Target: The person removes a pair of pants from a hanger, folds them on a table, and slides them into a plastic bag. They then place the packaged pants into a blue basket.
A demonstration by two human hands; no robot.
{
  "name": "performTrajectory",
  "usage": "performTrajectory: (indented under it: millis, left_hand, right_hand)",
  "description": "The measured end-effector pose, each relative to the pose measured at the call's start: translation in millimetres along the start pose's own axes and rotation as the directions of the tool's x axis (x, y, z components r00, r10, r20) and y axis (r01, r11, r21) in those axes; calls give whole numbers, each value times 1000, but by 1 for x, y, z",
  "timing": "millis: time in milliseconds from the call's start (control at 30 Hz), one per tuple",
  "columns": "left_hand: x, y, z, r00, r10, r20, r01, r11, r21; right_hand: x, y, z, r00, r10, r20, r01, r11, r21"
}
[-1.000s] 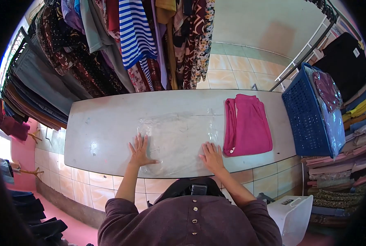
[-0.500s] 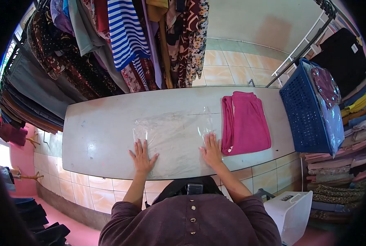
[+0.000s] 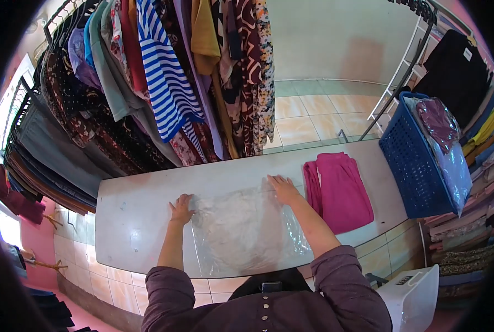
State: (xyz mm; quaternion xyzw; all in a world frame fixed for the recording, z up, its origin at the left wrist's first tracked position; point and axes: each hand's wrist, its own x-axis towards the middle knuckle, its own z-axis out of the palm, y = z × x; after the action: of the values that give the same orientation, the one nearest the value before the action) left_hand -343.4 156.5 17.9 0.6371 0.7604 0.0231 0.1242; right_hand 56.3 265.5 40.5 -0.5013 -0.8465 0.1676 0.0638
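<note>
A clear plastic bag (image 3: 247,227) lies flat on the pale table (image 3: 142,221) in front of me, its surface wrinkled and shiny. At its far left corner rests my left hand (image 3: 181,208), with the fingers apart. My right hand (image 3: 283,189) is spread over the bag's far right corner, palm down. Neither hand grips anything. Just right of my right arm is a folded pink garment (image 3: 343,193), which looks like a pair of trousers.
A blue plastic basket (image 3: 404,160) with bagged clothes (image 3: 443,146) stands at the table's right end. Hanging clothes (image 3: 169,83) crowd the far left side. A white container (image 3: 407,296) sits low at the right, by stacked folded fabrics (image 3: 462,249).
Both hands have slid away from me, up to the bag's far corners. The bag now lies nearer the table's front edge. My view has tilted up a little.
</note>
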Motion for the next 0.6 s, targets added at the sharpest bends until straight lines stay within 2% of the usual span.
performTrajectory:
  millis: [100, 133, 200, 233, 300, 333, 400, 433, 467, 567, 600]
  left_hand:
    - [6, 17, -38, 951, -58, 303, 55, 998, 18]
    - [5, 17, -37, 957, -38, 287, 21, 998, 64]
    - [4, 16, -33, 967, 9, 253, -48, 987, 151]
    - [4, 14, -33, 969, 26, 245, -50, 995, 92]
    - [8, 8, -37, 973, 63, 221, -59, 998, -24]
    - [9, 12, -46, 997, 34, 65, -22, 984, -179]
    - [4, 28, -78, 972, -96, -215, -19, 878, -478]
    - [2, 34, -93, 927, 25, -374, -184, 899, -397]
    - [0, 40, -111, 844, 151, -514, -336, 896, -289]
    - [-20, 73, -179, 520, 306, -798, -350, 928, 128]
    - [-35, 77, -195, 479, 347, -806, -314, 926, 212]
  right_hand:
    - [16, -7, -9, 986, 15, 164, 3, 994, -114]
    - [18, -11, -10, 977, 34, 210, -4, 990, -139]
    - [13, -13, -14, 977, -59, 205, 103, 971, -214]
    - [11, -10, -17, 974, -105, 202, 156, 954, -255]
    - [12, -6, -23, 991, -121, 51, 131, 945, -301]
    - [12, -3, -26, 991, -130, -26, 114, 940, -321]
    - [5, -10, -66, 928, -183, -324, 129, 975, -181]
    - [3, -13, -85, 863, -236, -447, 191, 971, -145]
    - [-1, -18, -102, 778, -275, -565, 255, 960, -117]
    - [-28, -50, -162, 529, -338, -779, 248, 939, -239]
    - [-43, -59, -175, 507, -345, -790, 231, 937, -261]
